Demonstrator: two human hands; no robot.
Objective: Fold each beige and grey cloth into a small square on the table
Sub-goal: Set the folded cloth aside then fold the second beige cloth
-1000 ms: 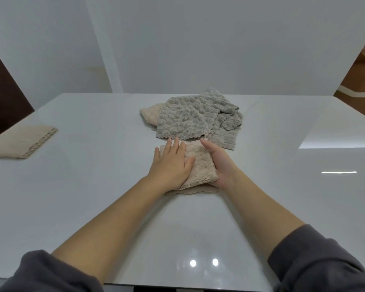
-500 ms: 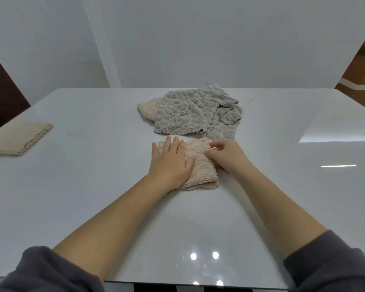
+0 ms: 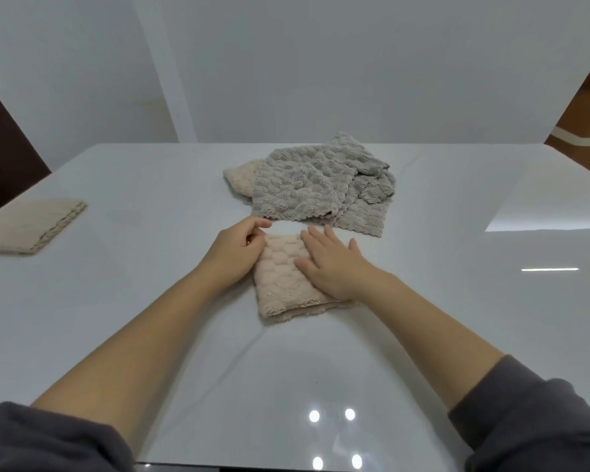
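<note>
The right hand (image 3: 334, 267) lies flat and open on the folded fluffy beige cloth (image 3: 283, 284); the left hand (image 3: 234, 250) pinches its far left corner. Better to square edges before releasing. Unfolded grey cloths (image 3: 317, 185) wait behind on the glossy white tabletop (image 3: 150, 301).

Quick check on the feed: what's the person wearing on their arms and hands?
Both hands, left hand and right hand, are bare: no gloves, rings or watch visible. Forearms are uncovered. Each arm has a dark grey soft-fabric sleeve pushed up toward the elbow, left sleeve and right sleeve.
</note>
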